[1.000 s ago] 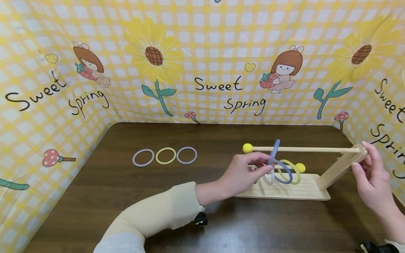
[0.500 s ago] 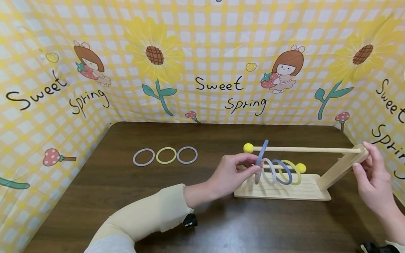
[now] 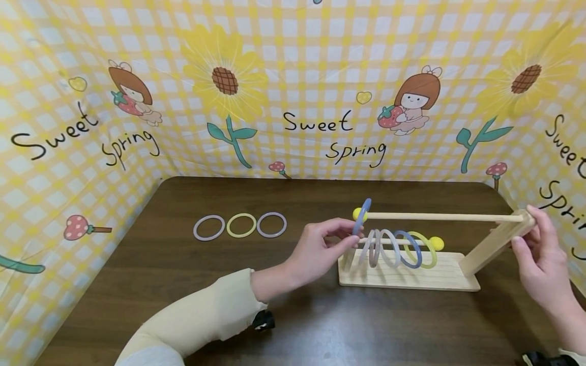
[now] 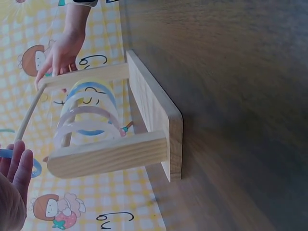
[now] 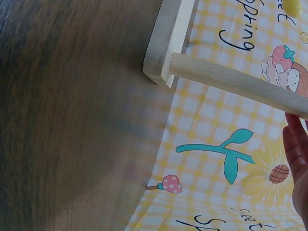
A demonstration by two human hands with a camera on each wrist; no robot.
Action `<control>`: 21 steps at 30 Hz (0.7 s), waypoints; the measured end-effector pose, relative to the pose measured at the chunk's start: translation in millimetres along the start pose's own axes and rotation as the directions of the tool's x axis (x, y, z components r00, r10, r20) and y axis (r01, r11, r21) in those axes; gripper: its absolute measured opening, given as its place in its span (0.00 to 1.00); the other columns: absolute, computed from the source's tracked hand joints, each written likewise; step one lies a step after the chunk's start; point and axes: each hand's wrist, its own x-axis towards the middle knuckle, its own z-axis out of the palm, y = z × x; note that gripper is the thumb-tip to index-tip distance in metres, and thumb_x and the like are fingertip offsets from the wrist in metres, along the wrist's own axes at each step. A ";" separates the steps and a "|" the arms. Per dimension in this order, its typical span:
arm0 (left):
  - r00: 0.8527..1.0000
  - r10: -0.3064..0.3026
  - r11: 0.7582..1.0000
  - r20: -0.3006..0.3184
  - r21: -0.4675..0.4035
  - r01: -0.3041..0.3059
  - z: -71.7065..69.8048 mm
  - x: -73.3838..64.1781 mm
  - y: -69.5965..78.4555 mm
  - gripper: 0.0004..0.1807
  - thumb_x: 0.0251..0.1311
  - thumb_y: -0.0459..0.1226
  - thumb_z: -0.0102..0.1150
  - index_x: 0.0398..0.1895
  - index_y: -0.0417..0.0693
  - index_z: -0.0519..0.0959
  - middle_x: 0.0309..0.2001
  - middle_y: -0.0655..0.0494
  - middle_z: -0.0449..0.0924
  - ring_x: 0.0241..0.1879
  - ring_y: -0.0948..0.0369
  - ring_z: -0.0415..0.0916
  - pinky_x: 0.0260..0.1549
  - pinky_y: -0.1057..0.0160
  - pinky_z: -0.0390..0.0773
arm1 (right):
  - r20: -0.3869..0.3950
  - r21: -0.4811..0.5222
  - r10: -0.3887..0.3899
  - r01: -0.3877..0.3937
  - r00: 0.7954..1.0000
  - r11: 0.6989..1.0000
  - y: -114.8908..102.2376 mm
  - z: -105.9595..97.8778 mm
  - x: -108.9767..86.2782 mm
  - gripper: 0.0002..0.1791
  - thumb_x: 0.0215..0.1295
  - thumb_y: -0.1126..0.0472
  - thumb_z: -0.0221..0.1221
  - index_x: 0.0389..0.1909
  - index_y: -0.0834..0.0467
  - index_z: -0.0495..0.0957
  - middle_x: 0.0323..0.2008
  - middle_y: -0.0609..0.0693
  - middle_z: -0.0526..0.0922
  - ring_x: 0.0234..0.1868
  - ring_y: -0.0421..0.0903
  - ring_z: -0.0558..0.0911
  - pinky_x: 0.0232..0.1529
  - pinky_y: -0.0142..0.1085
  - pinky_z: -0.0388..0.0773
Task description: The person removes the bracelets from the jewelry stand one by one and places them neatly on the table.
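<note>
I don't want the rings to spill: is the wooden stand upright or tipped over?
Upright: the wooden stand has its base flat on the table and its top stick above.

A smooth cream cloth sleeve (image 3: 197,310) on the left arm — pale grey fabric (image 3: 151,356) at its upper end, small black device (image 3: 264,320) at its lower.

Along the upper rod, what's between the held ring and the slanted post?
Nothing: the head view shows the upper rod bare from the blue ring to the slanted post.
</note>
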 end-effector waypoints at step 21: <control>0.991 -0.011 0.998 -0.131 0.068 0.020 -34.5 -15.2 -7.7 0.09 0.64 0.28 0.60 0.46 0.38 0.82 0.38 0.51 0.85 0.33 0.57 0.82 0.26 0.62 0.82 | 0.001 0.025 -0.015 0.015 1.000 1.000 -0.3 1.3 0.4 0.25 0.69 0.79 0.44 0.65 0.76 0.52 0.54 0.33 0.75 0.49 0.28 0.75 0.43 0.16 0.66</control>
